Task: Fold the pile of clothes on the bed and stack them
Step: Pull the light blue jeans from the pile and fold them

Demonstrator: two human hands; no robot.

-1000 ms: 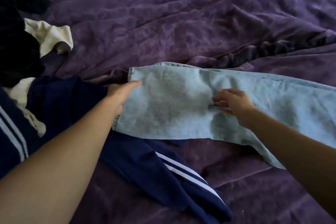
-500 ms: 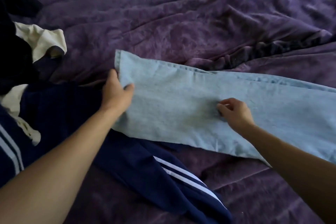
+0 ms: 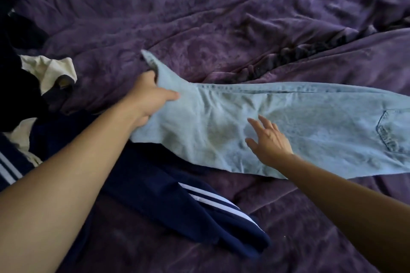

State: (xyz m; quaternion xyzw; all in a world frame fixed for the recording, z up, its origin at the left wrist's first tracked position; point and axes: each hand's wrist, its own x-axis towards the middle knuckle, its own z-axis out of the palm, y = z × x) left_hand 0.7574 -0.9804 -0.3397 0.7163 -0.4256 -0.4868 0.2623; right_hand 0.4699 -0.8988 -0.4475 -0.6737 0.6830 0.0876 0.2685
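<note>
my left hand [image 3: 150, 97]: bare, no glove, no ring seen | my right hand [image 3: 269, 142]: bare, no glove, no ring seen | both forearms: bare to frame edge, no sleeves, no watch or band

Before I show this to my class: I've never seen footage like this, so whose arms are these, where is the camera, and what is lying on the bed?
The camera sits on a person's head, looking down at their own bare arms. The left hand grips the hem end of light blue jeans, lifting it off the purple blanket. The right hand is open, fingers spread over the denim. Navy striped track pants lie partly under the jeans. At the left edge is a pile of unfolded dark clothes with a cream garment.
</note>
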